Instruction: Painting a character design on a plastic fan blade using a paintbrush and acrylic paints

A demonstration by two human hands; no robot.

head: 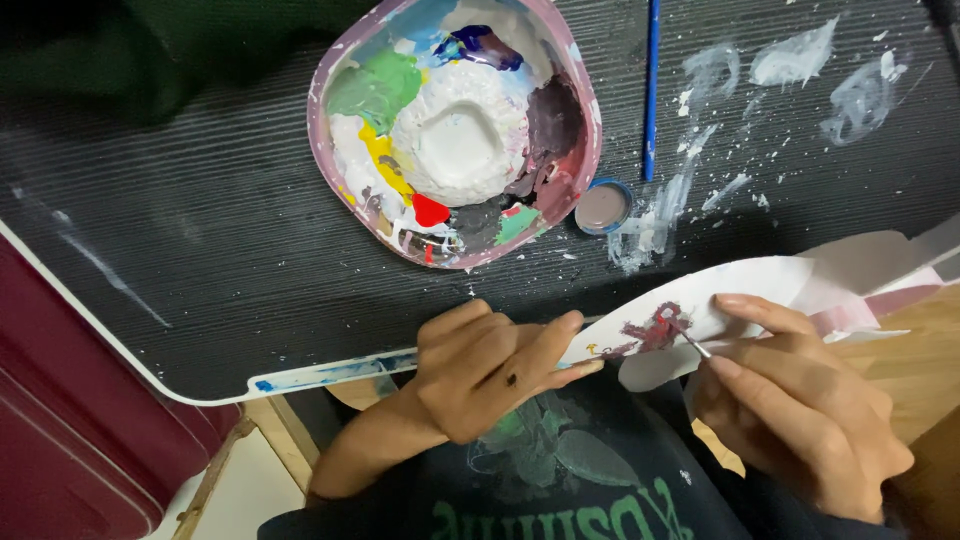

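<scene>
My left hand (490, 365) grips the near end of a curved white paper cut-out (745, 285), fingers folded over its edge. My right hand (795, 405) pinches a thin paintbrush (690, 340), whose tip touches a dark red painted patch (655, 330) on the paper. The paper stretches from my left fingers to the right, over the table's front edge. A paint-smeared palette dish (330, 150) with green, yellow, red, blue and brown paints lies further back on the dark ribbed table (200, 250).
A small round cap (603, 207) with brownish paint rests beside the dish. A blue-handled brush (652, 90) lies behind it. White paint smears (800, 60) mark the table at the right. A maroon object (60, 420) stands at the left, wood (935, 350) at the right.
</scene>
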